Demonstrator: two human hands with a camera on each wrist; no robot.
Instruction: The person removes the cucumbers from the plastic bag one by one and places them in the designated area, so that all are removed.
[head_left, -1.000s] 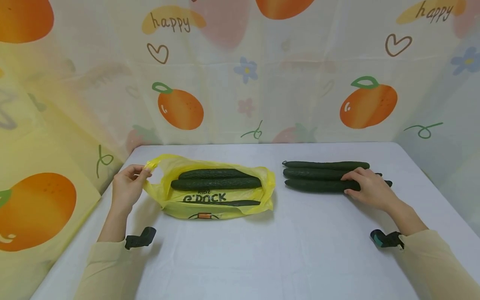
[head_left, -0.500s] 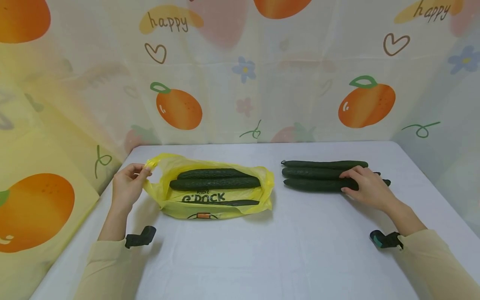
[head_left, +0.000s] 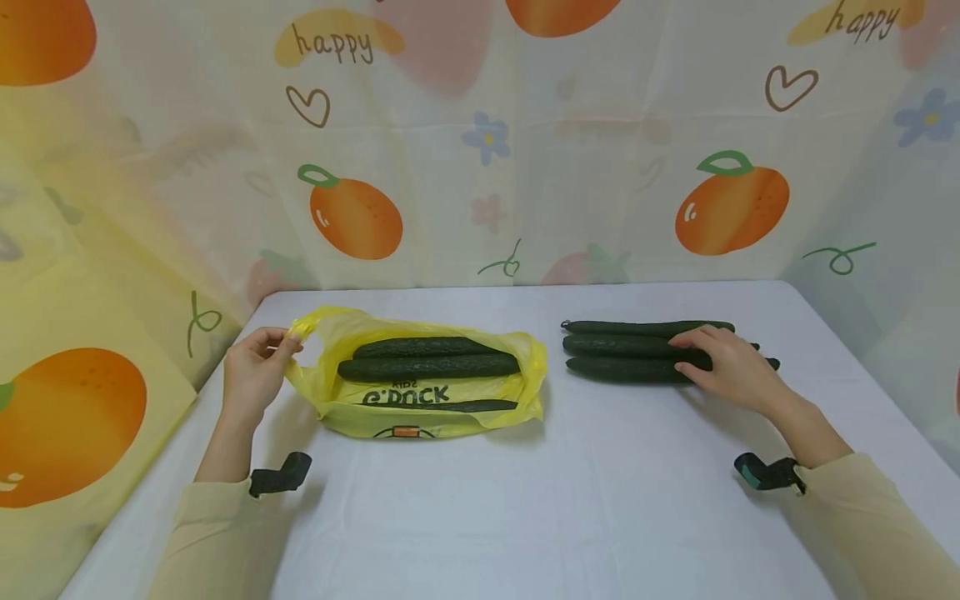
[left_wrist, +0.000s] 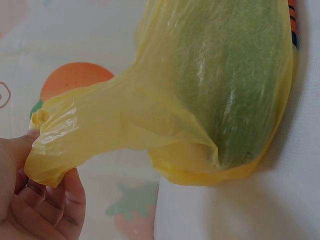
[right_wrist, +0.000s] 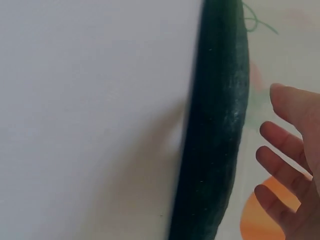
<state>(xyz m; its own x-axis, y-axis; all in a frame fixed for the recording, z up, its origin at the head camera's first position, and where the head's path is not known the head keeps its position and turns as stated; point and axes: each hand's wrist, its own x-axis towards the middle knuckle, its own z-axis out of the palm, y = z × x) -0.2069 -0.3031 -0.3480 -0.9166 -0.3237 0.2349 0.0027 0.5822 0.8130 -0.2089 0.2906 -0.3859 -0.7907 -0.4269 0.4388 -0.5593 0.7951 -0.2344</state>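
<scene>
So on my feed the left hand (head_left: 253, 371) has a handle of the yellow bag (head_left: 348, 419) pinched between thumb and fingers, over on the left of the white table (head_left: 480, 517). I can see two cucumbers (head_left: 442, 367) lying in the bag's mouth. Off to the right, the right hand (head_left: 723, 367) hangs over three more cucumbers (head_left: 618, 346) lined up near to far, fingers loosely spread, nothing in its grasp.

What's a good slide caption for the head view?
Left grip pinches a yellow bag holding cucumbers; right grip over three more cucumbers on a white table.
</scene>
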